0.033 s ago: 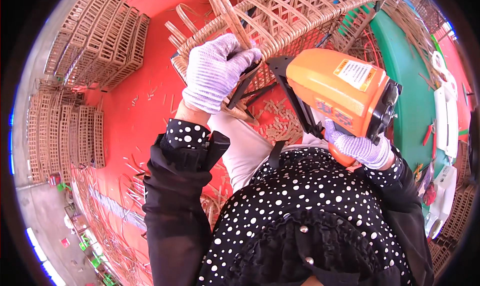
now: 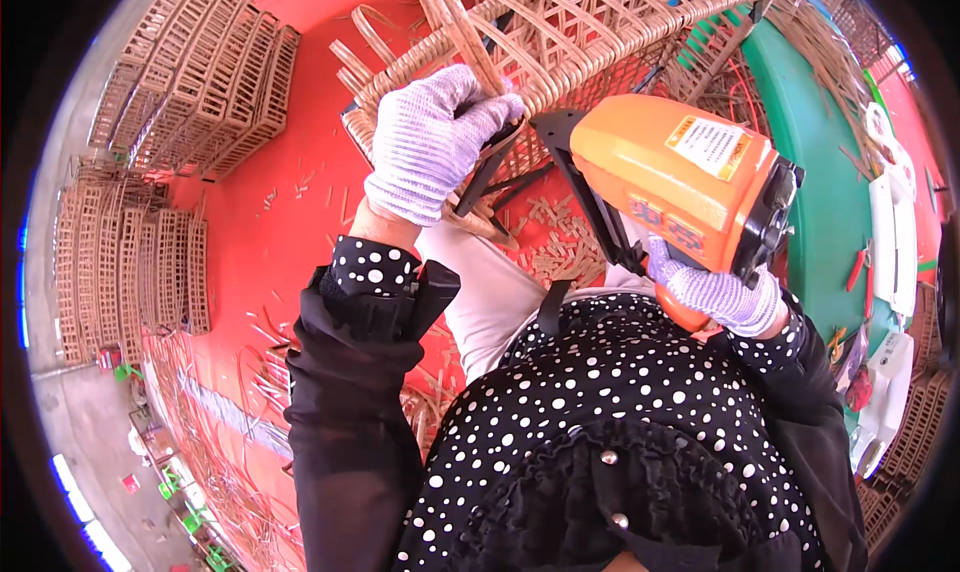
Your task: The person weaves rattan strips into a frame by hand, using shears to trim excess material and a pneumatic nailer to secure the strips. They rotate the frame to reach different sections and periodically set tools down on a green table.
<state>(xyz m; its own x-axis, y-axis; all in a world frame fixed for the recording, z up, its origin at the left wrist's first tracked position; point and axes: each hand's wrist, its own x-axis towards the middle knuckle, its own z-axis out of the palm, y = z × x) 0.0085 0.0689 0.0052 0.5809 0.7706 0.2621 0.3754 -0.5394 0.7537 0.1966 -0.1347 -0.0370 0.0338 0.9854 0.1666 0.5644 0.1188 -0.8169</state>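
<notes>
A partly woven wicker piece [image 2: 590, 34], tan strips over a black frame, reaches across the top in front of me. My left hand [image 2: 428, 150], in a pale knitted glove, is closed on its near edge, where a bundle of flat strips [image 2: 455, 27] stands up; the fingertips are partly hidden. My right hand [image 2: 722, 297], gloved alike, is wrapped round the handle of an orange nail gun [image 2: 655, 162] with a black magazine. The tool's black nose [image 2: 552, 127] points left, close to the woven edge; whether they touch I cannot tell.
Stacked wicker baskets [image 2: 190, 82] stand at the far left, with more stacks [image 2: 130, 262] nearer. Cut strip pieces [image 2: 560, 247] litter the red floor [image 2: 300, 212]. At the right, a green surface [image 2: 815, 172] carries red-handled pliers [image 2: 857, 270] and white long parts [image 2: 893, 242].
</notes>
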